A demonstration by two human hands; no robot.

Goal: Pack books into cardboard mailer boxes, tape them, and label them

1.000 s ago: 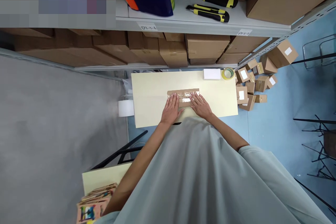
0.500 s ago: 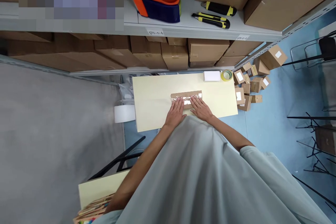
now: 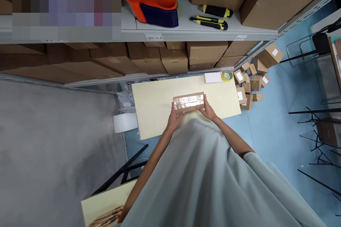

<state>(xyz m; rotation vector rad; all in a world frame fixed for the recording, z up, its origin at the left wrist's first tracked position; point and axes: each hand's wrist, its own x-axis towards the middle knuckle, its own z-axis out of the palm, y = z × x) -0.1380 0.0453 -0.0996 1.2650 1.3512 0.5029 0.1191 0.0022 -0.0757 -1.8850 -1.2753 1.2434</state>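
Between my two hands is a long, flat cardboard box [image 3: 188, 102] with shiny clear tape over its upper face. My left hand [image 3: 175, 117] grips its left end, fingers along the side and thumb at the near edge. At the other end, my right hand [image 3: 207, 109] holds the box in the same way, thumb on the near edge. The box is over the pale yellow table [image 3: 154, 113]; whether it still touches the surface I cannot tell. A white box [image 3: 212, 77] and a roll of tape [image 3: 227, 75] lie at the table's far right corner.
A grey shelf [image 3: 191, 36] with cardboard boxes runs above the table's far side. On it lie utility knives [image 3: 210, 21] and an orange and blue tape dispenser [image 3: 157, 10]. Several small parcels [image 3: 246, 88] are heaped on the right. A white roll [image 3: 125, 122] stands at left.
My hands have gone from lying flat on the box's top to gripping its two ends. The taped face now shows uncovered, and the white label patch no longer shows.
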